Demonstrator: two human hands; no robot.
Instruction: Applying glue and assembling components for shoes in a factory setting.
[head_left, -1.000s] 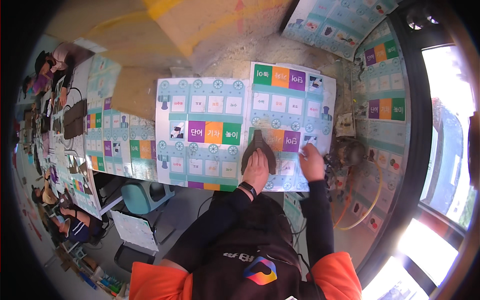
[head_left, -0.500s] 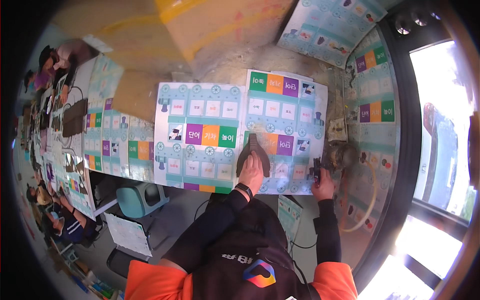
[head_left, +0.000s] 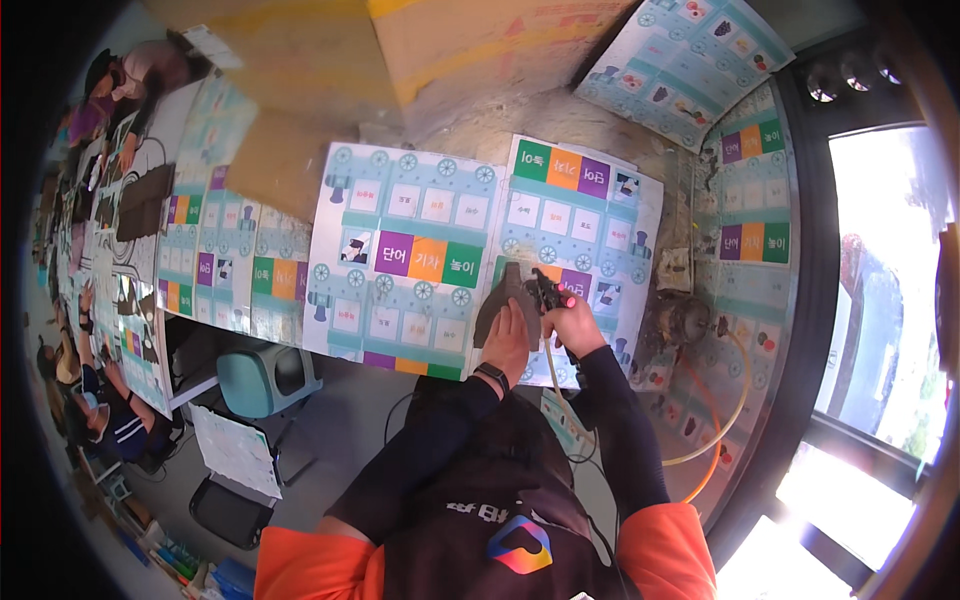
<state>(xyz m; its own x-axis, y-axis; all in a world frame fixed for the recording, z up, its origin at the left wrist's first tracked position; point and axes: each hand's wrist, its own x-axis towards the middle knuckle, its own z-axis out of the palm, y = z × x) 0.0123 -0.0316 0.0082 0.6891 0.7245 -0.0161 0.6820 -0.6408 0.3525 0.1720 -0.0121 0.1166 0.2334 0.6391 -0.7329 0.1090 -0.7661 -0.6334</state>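
A dark brown flat piece (head_left: pixel 494 305) with a narrow tip lies on a white-and-teal printed sheet (head_left: pixel 580 180). My left hand (head_left: pixel 508 338) rests on it, fingers stretched out flat, a watch on the wrist. In my right hand (head_left: pixel 572 324) is a black spray gun (head_left: pixel 546 290) with a pink-red end part, its fingers wrapped round the grip. The gun's nose is close beside the brown piece's right edge, just above the sheet. A pale hose (head_left: pixel 558 385) runs down from under this hand.
A second printed sheet (head_left: pixel 335 240) adjoins on the left. Cardboard (head_left: pixel 480 60) stands behind the table. At the right are a dirty round metal pot-like thing (head_left: pixel 686 322) and yellow and orange hoses (head_left: pixel 745 390). Chairs (head_left: pixel 262 385) and people at another table (head_left: pixel 160 375) are at the left.
My right hand has brought the spray gun leftward from the sheet's right edge to the brown piece. My left hand stays on the piece. The whole view has shifted slightly.
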